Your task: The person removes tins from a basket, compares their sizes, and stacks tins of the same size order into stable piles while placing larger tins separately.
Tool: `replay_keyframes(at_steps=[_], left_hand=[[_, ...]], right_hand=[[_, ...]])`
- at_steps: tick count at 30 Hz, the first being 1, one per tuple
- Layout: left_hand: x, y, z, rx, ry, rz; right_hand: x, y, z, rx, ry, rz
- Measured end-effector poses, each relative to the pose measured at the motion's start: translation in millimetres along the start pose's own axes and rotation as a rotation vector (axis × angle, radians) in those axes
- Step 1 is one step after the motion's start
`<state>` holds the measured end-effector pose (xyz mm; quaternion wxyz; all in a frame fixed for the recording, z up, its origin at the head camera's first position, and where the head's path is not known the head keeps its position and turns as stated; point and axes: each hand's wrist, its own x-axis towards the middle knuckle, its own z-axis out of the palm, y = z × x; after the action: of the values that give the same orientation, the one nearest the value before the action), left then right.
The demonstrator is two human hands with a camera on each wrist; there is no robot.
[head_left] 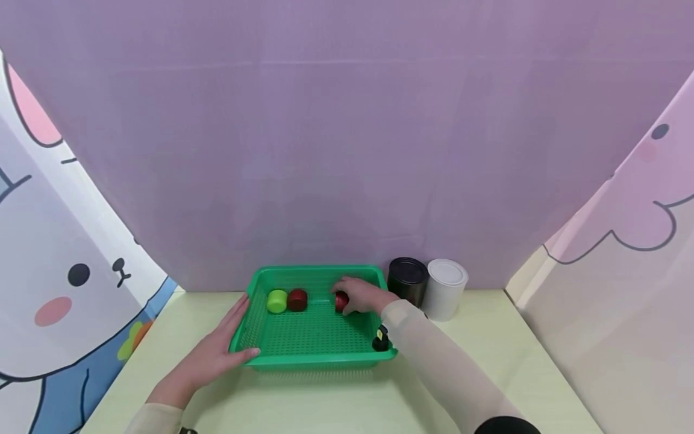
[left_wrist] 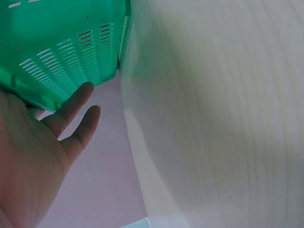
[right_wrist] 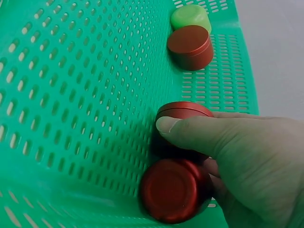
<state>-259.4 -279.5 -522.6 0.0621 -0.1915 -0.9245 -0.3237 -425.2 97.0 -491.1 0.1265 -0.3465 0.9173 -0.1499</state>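
Note:
A green perforated plastic basket (head_left: 303,360) stands against the back wall. My left hand (head_left: 218,354) touches its left side, thumb by the front left corner; in the left wrist view two fingers stretch out straight beside the slotted wall. My right hand (head_left: 364,296) reaches into the right part of the basket. There it grips a red round lidded tin (right_wrist: 183,111) with the thumb at its lid edge. A second red tin (right_wrist: 171,191) lies right by the fingers with its round end showing. Farther left in the basket, a red tin (head_left: 297,299) sits beside a lime-green tin (head_left: 277,301).
Right of the basket stand a black canister (head_left: 409,280) and a white canister (head_left: 446,289), close together by the wall. The pale wooden table (head_left: 303,404) extends in front. Printed cloth panels (head_left: 65,241) border both sides.

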Motion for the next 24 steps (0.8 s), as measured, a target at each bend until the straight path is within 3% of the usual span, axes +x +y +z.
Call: replay_keyframes(at_steps=[24], left_hand=[[0.1, -3.5, 1.2, 0.005, 0.005, 0.007]], right_hand=[[3.4, 5.2, 3.1, 0.043, 0.017, -0.014]])
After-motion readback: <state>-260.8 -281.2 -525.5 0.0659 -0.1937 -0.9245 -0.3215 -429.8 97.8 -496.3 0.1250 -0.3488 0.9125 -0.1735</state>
